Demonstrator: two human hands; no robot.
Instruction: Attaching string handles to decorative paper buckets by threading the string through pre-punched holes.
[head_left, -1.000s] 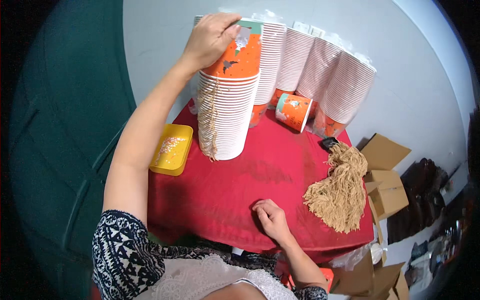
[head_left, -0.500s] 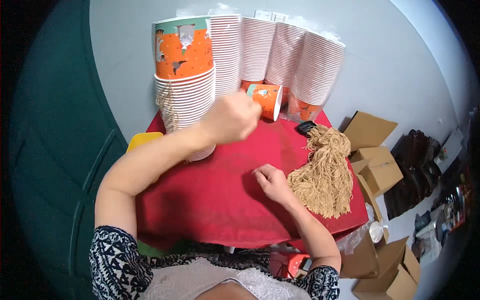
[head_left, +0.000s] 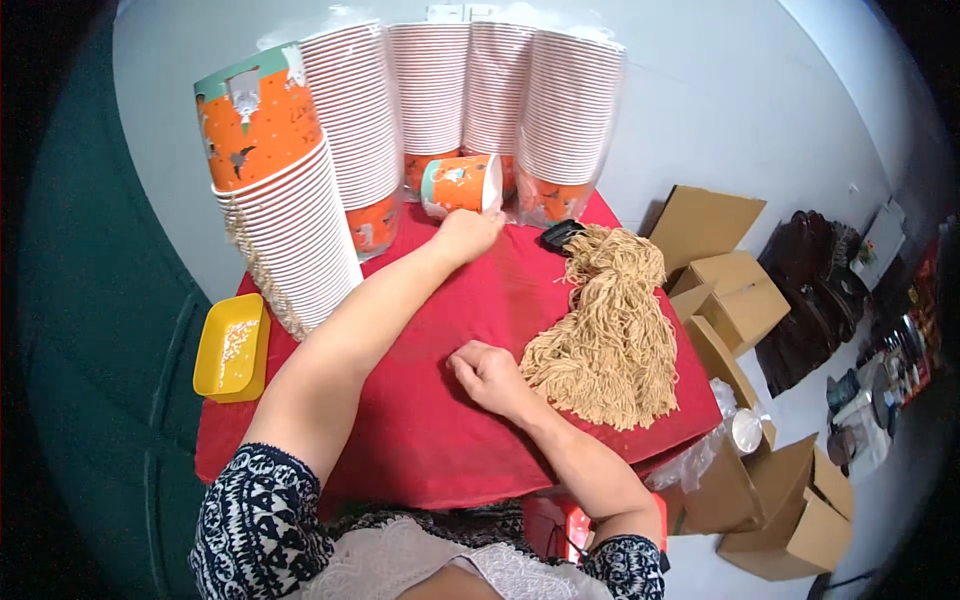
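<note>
My left hand (head_left: 468,234) reaches far across the red cloth with its fingers curled at the near side and rim of an orange-and-green paper bucket (head_left: 460,186) lying on its side. What the fingers hold, if anything, is hidden behind the hand. My right hand (head_left: 490,374) rests on the cloth in a loose curl, with nothing seen in it. Beside it spreads a bundle of tan cord (head_left: 605,340), with a black piece (head_left: 560,236) at its far end. A tall nested stack of paper buckets (head_left: 285,215) stands left of my left forearm, cord loops hanging down its side.
Several plastic-wrapped bucket stacks (head_left: 570,110) line the table's back edge against the pale wall. A yellow tray (head_left: 256,370) with small white bits sits at the left edge. Open cardboard boxes (head_left: 735,290) stand on the floor to the right, below the red-covered table (head_left: 400,440).
My left hand has gone from raised above the table down and forward to the lying bucket. The view has shifted, bringing the yellow tray fully into sight. My right hand stays on the cloth.
</note>
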